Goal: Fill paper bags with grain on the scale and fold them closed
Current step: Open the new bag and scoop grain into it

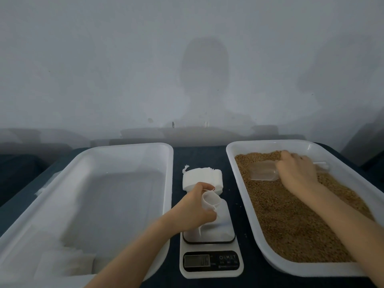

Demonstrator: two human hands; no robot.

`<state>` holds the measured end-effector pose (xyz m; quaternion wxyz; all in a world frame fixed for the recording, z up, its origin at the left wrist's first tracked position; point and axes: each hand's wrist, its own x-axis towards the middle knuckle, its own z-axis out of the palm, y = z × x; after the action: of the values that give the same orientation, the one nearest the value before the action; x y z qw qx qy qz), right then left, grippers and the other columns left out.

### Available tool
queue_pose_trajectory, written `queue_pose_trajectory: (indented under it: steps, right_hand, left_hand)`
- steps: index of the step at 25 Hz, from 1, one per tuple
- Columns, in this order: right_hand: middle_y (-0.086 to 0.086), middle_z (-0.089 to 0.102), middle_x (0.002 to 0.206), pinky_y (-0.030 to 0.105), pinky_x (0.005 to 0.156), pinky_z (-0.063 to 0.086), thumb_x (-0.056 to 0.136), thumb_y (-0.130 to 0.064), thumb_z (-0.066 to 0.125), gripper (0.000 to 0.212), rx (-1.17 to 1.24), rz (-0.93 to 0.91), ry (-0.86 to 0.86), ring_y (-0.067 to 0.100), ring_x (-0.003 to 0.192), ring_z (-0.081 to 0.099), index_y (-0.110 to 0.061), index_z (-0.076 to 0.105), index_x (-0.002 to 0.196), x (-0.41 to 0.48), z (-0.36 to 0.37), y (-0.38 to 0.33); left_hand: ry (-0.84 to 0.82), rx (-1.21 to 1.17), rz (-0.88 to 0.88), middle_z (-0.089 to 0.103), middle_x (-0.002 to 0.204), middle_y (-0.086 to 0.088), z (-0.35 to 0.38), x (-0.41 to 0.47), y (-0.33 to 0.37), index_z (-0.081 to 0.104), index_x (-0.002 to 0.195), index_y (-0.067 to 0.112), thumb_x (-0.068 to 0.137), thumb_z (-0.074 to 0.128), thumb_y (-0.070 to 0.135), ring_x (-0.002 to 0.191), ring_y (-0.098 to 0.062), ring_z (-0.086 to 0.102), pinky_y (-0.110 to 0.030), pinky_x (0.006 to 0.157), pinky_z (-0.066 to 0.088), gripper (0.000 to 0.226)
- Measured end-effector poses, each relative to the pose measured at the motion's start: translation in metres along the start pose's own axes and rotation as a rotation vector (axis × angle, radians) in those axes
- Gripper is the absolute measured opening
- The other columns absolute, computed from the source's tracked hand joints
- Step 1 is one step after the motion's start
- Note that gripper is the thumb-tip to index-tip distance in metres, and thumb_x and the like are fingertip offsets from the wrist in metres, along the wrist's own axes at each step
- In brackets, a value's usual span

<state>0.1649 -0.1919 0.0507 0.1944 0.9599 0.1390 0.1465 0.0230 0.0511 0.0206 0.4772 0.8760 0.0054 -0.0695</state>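
Between two trays [170, 163], on the scale [211, 260], a bag [209, 201] is pinched by the left hand [195, 210], a scoop [261, 172] gripped by the right hand [297, 173].

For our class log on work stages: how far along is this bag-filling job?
Done: a few blurred bags seem to lie in the left tray. In hand: the left hand holds an open bag on the scale; the right hand grips the scoop in the grain. Left: filling, folding, then the stack of empty ones.
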Motion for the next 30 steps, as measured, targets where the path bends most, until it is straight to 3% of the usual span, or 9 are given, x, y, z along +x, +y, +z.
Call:
queue_pose_trajectory:
  steps: [4, 7, 9, 12, 14, 18, 22, 26, 30]
  right_hand:
    - [-0.001, 0.046, 0.092, 0.029, 0.079, 0.045, 0.086, -0.024, 0.066, 0.023, 0.204, 0.050, -0.043, 0.015, 0.079, 0.047, -0.014, 0.063, 0.107, 0.002, 0.010, -0.014]
    - [0.000, 0.056, 0.096, 0.028, 0.064, 0.050, 0.090, -0.026, 0.060, 0.023, 0.474, 0.134, -0.140, 0.013, 0.069, 0.054, -0.018, 0.067, 0.110, 0.003, 0.023, -0.005]
    - [-0.002, 0.066, 0.086, 0.024, 0.050, 0.045, 0.089, -0.025, 0.062, 0.021, 0.748, 0.189, -0.254, 0.012, 0.058, 0.055, -0.019, 0.071, 0.107, 0.001, 0.029, 0.004]
    - [-0.011, 0.063, 0.080, 0.019, 0.052, 0.043, 0.084, -0.025, 0.069, 0.026, 0.995, 0.203, -0.298, 0.015, 0.072, 0.064, -0.019, 0.069, 0.109, -0.006, 0.031, 0.015]
    - [-0.013, 0.062, 0.080, 0.019, 0.053, 0.043, 0.083, -0.027, 0.069, 0.029, 1.005, 0.203, -0.281, 0.014, 0.073, 0.065, -0.020, 0.068, 0.111, -0.011, 0.029, 0.020]
    - [-0.003, 0.070, 0.076, 0.027, 0.051, 0.046, 0.084, -0.029, 0.068, 0.021, 0.933, 0.218, -0.271, 0.013, 0.049, 0.055, -0.020, 0.070, 0.103, -0.017, 0.026, 0.028]
    - [-0.012, 0.066, 0.082, 0.021, 0.055, 0.044, 0.082, -0.029, 0.070, 0.021, 1.068, 0.188, -0.238, 0.020, 0.080, 0.066, -0.024, 0.069, 0.102, -0.028, 0.012, 0.026]
    - [-0.015, 0.064, 0.086, 0.011, 0.044, 0.036, 0.081, -0.031, 0.069, 0.017, 1.083, 0.091, -0.164, -0.005, 0.053, 0.056, -0.034, 0.066, 0.097, -0.040, -0.013, 0.024]
    - [-0.019, 0.060, 0.095, 0.012, 0.063, 0.039, 0.077, -0.031, 0.071, 0.025, 1.043, -0.083, -0.138, -0.005, 0.084, 0.055, -0.040, 0.065, 0.100, -0.047, -0.032, 0.022]
  left_hand:
    - [0.001, 0.009, -0.016, 0.048, 0.111, 0.011, 0.000, 0.001, -0.001, 0.030, 0.121, 0.037, 0.078, 0.066, 0.016, 0.094, -0.011, 0.053, -0.010, 0.066, 0.043, 0.059]
    - [-0.009, 0.003, -0.020, 0.048, 0.116, 0.007, 0.001, 0.002, -0.003, 0.032, 0.123, 0.034, 0.078, 0.068, 0.016, 0.098, -0.012, 0.053, -0.010, 0.071, 0.043, 0.060]
    - [-0.014, 0.008, -0.017, 0.048, 0.117, 0.007, 0.001, 0.002, -0.003, 0.032, 0.123, 0.034, 0.078, 0.068, 0.017, 0.099, -0.012, 0.053, -0.010, 0.070, 0.043, 0.060]
    - [-0.016, 0.006, -0.017, 0.049, 0.118, 0.006, 0.002, 0.002, -0.002, 0.034, 0.124, 0.031, 0.079, 0.068, 0.016, 0.099, -0.012, 0.053, -0.010, 0.070, 0.043, 0.059]
    - [-0.018, 0.004, -0.019, 0.050, 0.119, 0.005, 0.002, 0.002, -0.002, 0.035, 0.125, 0.030, 0.079, 0.068, 0.016, 0.101, -0.013, 0.054, -0.011, 0.072, 0.044, 0.059]
    - [-0.029, 0.027, -0.029, 0.049, 0.112, 0.008, 0.002, 0.001, 0.000, 0.033, 0.123, 0.032, 0.079, 0.069, 0.018, 0.096, -0.012, 0.053, -0.013, 0.068, 0.044, 0.058]
    - [-0.008, 0.039, -0.014, 0.048, 0.111, 0.009, 0.000, 0.001, -0.001, 0.033, 0.121, 0.033, 0.080, 0.069, 0.020, 0.094, -0.009, 0.052, -0.011, 0.068, 0.042, 0.056]
    - [-0.005, 0.030, -0.006, 0.049, 0.111, 0.011, 0.000, 0.001, -0.002, 0.035, 0.123, 0.031, 0.079, 0.070, 0.022, 0.096, -0.009, 0.053, -0.013, 0.071, 0.044, 0.057]
    - [0.010, 0.019, 0.004, 0.048, 0.107, 0.015, 0.001, 0.001, -0.003, 0.036, 0.123, 0.032, 0.079, 0.070, 0.023, 0.094, -0.006, 0.053, -0.012, 0.069, 0.043, 0.056]
